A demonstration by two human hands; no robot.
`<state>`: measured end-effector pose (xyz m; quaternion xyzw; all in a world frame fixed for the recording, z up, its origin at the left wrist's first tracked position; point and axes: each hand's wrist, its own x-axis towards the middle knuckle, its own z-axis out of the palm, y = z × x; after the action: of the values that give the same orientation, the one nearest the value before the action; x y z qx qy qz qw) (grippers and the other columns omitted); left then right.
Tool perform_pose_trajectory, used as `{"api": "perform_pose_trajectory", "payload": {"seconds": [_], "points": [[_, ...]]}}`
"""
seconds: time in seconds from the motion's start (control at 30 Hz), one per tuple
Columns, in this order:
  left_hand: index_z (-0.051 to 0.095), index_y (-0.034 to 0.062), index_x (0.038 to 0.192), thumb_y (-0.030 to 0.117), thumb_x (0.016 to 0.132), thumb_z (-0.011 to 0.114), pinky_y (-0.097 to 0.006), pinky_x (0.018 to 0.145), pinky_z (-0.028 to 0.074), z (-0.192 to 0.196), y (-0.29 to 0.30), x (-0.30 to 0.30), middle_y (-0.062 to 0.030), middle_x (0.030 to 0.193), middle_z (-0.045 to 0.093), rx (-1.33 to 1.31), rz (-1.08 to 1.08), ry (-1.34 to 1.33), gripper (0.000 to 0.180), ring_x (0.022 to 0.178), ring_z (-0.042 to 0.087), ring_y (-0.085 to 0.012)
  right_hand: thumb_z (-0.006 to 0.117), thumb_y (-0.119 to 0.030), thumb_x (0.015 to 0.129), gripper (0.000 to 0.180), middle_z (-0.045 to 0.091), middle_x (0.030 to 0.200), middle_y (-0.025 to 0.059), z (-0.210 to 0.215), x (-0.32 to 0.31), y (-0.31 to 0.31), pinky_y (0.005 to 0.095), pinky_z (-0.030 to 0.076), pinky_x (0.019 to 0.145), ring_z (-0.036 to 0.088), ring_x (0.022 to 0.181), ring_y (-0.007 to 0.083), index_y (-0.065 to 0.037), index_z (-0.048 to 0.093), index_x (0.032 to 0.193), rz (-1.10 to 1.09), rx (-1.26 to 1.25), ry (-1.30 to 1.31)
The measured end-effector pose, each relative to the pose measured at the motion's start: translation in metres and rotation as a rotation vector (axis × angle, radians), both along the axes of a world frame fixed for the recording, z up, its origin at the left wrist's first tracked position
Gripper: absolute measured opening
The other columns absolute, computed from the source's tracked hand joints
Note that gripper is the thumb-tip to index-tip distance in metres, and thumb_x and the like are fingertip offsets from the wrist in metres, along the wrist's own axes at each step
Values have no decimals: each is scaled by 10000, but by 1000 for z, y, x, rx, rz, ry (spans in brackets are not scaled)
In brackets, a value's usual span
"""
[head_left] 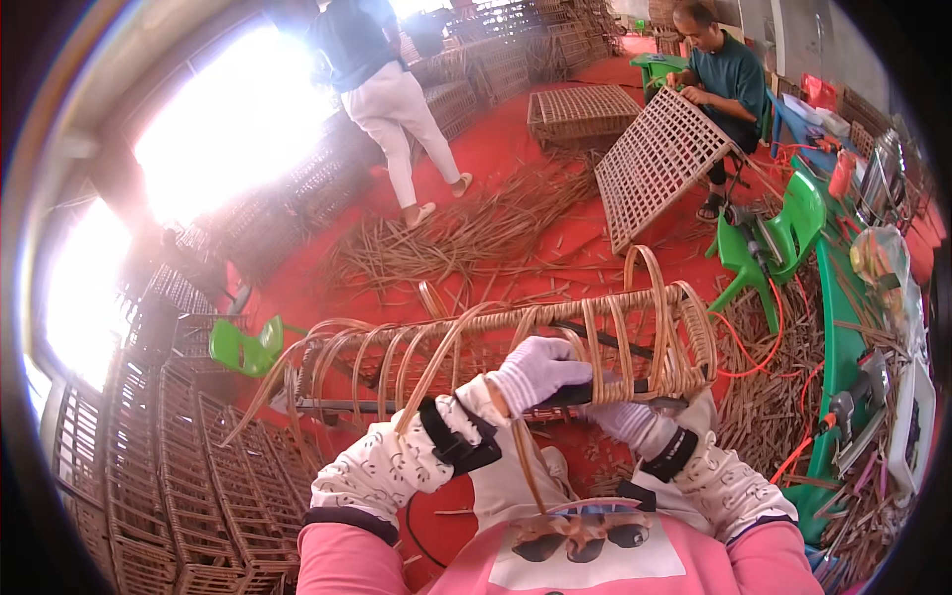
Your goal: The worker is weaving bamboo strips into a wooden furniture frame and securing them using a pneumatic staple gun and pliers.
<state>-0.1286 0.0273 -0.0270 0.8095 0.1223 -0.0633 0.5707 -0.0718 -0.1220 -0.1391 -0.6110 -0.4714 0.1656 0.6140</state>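
Gloved left hand (535, 372) clamps the dark metal bar (585, 395) of a rattan-wrapped frame (516, 347) lying across my lap; right hand (630, 421) closes on the bar's underside. Frame looks stiff, light; loose strips (650, 297) springy. Best held by the bar.

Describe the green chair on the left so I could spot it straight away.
Start at the long rattan-wrapped frame under the gloved left hand and follow it to its left end. There, on the red floor beside stacked wicker panels, lies a bright green plastic chair, the only green thing on that side.
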Motion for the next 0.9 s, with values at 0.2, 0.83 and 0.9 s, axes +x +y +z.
{"api": "perform_pose_trajectory", "payload": {"seconds": [0.2, 0.83, 0.9], "points": [[639, -17, 896, 104, 815, 609, -251, 636, 485, -16, -4, -32, -90, 805, 641, 85, -113, -342, 149, 711, 602, -100, 565, -325, 852, 361, 607, 966, 61, 6, 0, -22, 334, 493, 734, 601, 816, 201, -80, 536, 1115, 323, -328, 529], [650, 74, 841, 42, 687, 662, -319, 712, 499, -22, -5, -36, -58, 883, 615, 602, -262, -741, 158, 821, 599, -231, 518, -194, 894, 226, 599, 647, 38, 27, -44, -35, 200, 421, 402, 551, 448, 103, -4, 604, 805, 236, -331, 885], [644, 59, 852, 23, 686, 649, -318, 712, 494, -19, 0, -34, -76, 869, 613, 410, -346, -581, 170, 819, 601, -240, 514, -178, 894, 203, 599, 628, 25, 2, -38, -24, 203, 415, 408, 557, 459, 101, -23, 615, 808, 90, -389, 685]]}}
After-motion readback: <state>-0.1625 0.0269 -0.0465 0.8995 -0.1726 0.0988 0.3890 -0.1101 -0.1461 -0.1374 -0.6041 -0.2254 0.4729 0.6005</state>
